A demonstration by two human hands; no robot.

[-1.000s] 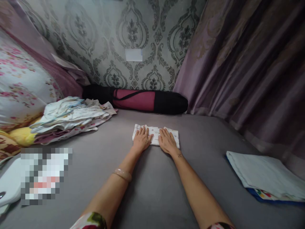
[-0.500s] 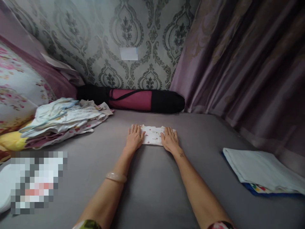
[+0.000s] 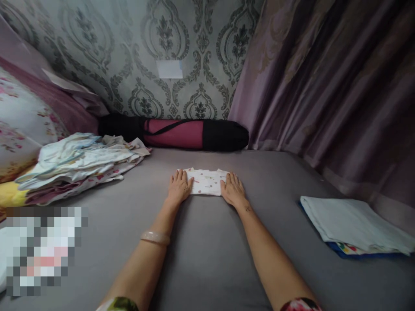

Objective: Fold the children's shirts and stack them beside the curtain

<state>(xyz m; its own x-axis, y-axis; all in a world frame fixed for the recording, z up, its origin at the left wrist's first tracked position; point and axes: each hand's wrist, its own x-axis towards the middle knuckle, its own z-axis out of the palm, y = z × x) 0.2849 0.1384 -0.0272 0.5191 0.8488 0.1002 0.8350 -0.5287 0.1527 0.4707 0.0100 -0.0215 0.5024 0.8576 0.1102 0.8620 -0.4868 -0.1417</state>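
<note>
A folded white garment (image 3: pixel 207 183) with a small scattered print lies flat on the grey bed sheet (image 3: pixel 207 250). My left hand (image 3: pixel 179 186) rests palm down over its left end, fingers stretched forward. Over the right end lies my right hand (image 3: pixel 233 189), also flat with its fingers spread. Both thumbs point inward across the cloth. The garment's outer ends are partly hidden beneath my hands.
A rumpled pile of clothes (image 3: pixel 81 160) lies at the left, beside a floral pillow (image 3: pixel 22 125). Against the wall rests a long black and maroon bag (image 3: pixel 175 134). Folded cloths (image 3: pixel 353 224) are stacked at the right, near the purple curtain (image 3: pixel 292 95). A blurred patch covers the lower left.
My hands have slid slightly apart, baring more of the garment between them. The whole view has shifted a little.
</note>
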